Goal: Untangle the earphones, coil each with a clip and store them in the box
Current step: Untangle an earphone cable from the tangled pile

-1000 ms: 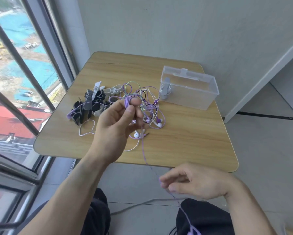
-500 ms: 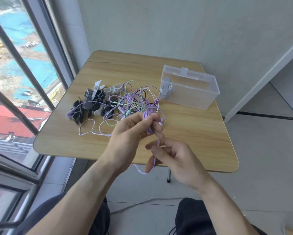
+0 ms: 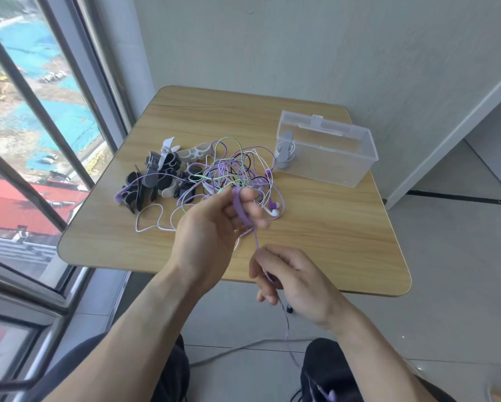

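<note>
Fingers [image 3: 244, 206] wound in purple cord [image 3: 256, 237] — right hand [image 3: 294, 281] seemingly pinching it — beyond table [image 3: 316, 256] edge.

no words, labels, brand marks or numbers are showing readably anywhere in this view.

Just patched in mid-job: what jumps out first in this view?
The left hand holds purple cable looped round its fingers above the table's near half, while the right hand pinches the same cable below. Behind lies a tangle of earphones, with a clear box at the right.
</note>
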The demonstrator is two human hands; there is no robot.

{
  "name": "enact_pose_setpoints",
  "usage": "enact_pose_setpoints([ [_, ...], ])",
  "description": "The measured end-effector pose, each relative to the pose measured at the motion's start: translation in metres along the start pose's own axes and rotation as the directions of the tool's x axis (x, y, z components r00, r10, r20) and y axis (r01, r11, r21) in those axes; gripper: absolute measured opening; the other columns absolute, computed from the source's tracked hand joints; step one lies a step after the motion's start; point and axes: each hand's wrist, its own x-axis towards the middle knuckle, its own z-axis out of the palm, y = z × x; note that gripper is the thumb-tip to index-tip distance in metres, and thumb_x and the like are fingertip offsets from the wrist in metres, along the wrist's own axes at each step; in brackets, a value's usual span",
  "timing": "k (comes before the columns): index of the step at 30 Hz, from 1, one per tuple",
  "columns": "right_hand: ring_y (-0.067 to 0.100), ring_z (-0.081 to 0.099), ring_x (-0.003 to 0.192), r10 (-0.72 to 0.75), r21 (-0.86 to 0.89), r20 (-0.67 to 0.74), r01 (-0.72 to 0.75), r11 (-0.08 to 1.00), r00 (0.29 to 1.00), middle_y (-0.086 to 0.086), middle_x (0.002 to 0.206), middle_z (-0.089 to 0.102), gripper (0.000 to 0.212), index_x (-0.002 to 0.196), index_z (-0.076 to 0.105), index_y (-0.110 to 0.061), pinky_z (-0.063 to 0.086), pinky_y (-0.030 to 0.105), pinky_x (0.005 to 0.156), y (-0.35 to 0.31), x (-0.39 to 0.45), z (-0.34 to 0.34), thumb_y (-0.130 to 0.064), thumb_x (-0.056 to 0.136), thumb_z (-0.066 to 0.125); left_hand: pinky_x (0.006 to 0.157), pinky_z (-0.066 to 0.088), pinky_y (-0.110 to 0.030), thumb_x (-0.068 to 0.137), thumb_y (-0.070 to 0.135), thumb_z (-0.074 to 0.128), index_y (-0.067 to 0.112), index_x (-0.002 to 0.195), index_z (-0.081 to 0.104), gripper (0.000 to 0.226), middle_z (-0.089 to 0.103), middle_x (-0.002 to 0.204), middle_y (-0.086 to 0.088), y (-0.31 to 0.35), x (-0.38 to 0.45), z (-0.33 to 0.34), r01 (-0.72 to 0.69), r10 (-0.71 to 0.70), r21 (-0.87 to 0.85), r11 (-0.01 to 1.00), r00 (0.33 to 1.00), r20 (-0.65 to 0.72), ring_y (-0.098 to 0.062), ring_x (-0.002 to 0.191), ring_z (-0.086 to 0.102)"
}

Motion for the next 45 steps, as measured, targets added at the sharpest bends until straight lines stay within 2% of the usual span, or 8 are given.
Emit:
enact_pose_setpoints([
  [4,0.020,0.040,0.052,0.013,0.025,0.035,-0.014,1.000,0.999,0.005,0.055,0.045,0.036,0.085,0.070,-0.012,0.053,0.043,0.073,-0.004,-0.001,-0.002,-0.017,0.107,0.042,0.071,0.053,-0.020,0.104,0.009,0.044,0.008,0.110,0.067,0.024,0.077,0.098,-0.005,-0.012,-0.006,0.001,-0.169,0.139,0.498,0.850,0.985,0.098,-0.018,0.095,0.072],
  [12,0.025,0.048,0.054,0.027,-0.071,-0.052,-0.031,0.997,0.998,0.004,0.048,0.053,0.031,0.073,0.071,-0.013,0.048,0.057,0.076,-0.010,-0.013,-0.037,-0.037,0.090,0.062,0.072,0.048,-0.022,0.106,0.022,0.044,0.012,0.089,0.062,0.026,0.067,0.076,0.010,-0.024,-0.004,-0.012,-0.421,0.095,0.838,0.347,0.905,0.415,-0.007,0.075,0.064],
  [17,0.019,0.059,0.062,-0.091,-0.055,-0.072,0.087,0.995,0.993,0.007,0.054,0.060,0.029,0.062,0.067,-0.019,0.048,0.029,0.074,-0.010,-0.014,-0.043,-0.031,0.088,0.062,0.055,0.034,-0.024,0.103,0.036,0.046,0.016,0.067,0.059,0.043,0.051,0.053,0.012,-0.021,-0.003,-0.007,-0.258,-0.160,0.874,0.412,0.924,0.348,-0.009,0.051,0.040],
  [22,0.012,0.042,0.047,-0.070,-0.045,-0.071,0.067,0.997,0.995,0.004,0.051,0.051,0.023,0.074,0.071,-0.010,0.036,0.016,0.050,-0.011,-0.014,-0.046,-0.031,0.084,0.069,0.047,0.024,-0.022,0.091,0.042,0.049,0.018,0.050,0.039,0.049,0.026,0.052,0.002,-0.011,-0.004,-0.006,-0.002,-0.291,0.699,0.715,0.908,0.300,-0.019,0.050,0.019],
  [29,0.013,0.040,0.050,-0.035,-0.130,-0.058,0.027,0.991,0.998,0.002,0.055,0.048,0.034,0.079,0.069,-0.010,0.036,0.017,0.050,-0.004,-0.012,-0.042,-0.038,0.096,0.061,0.058,0.028,-0.029,0.091,0.033,0.049,0.012,0.068,0.047,0.031,0.043,0.056,-0.002,0.003,-0.001,-0.002,0.142,-0.149,0.051,0.989,0.965,0.215,-0.019,0.048,0.038],
  [36,0.007,0.046,0.053,0.058,-0.226,0.089,-0.037,0.973,0.994,-0.007,0.059,0.050,0.029,0.088,0.072,-0.013,0.043,0.022,0.056,0.000,-0.011,-0.020,-0.030,0.103,0.054,0.098,0.046,-0.032,0.085,0.028,0.051,0.006,0.114,0.067,0.040,0.076,0.105,-0.005,-0.009,0.006,-0.011,-0.081,0.027,0.447,0.891,0.992,0.125,-0.019,0.107,0.069],
  [40,0.006,0.043,0.050,-0.046,-0.127,0.015,0.048,0.991,0.999,-0.009,0.055,0.050,0.028,0.087,0.071,-0.010,0.040,0.028,0.056,-0.009,-0.013,-0.026,-0.028,0.101,0.056,0.085,0.046,-0.035,0.095,0.043,0.042,0.017,0.085,0.067,0.038,0.070,0.073,0.008,-0.018,0.001,-0.011,-0.192,-0.034,0.808,0.557,0.967,0.254,-0.012,0.080,0.065],
  [45,0.014,0.043,0.052,-0.046,-0.089,-0.167,0.031,0.995,0.985,-0.004,0.049,0.045,0.030,0.075,0.074,-0.017,0.040,0.030,0.056,-0.014,-0.017,-0.040,-0.039,0.093,0.066,0.058,0.038,-0.030,0.097,0.049,0.040,0.015,0.067,0.059,0.049,0.052,0.058,0.007,-0.020,-0.002,-0.009,-0.148,-0.178,0.826,0.543,0.942,0.285,-0.013,0.053,0.043],
])
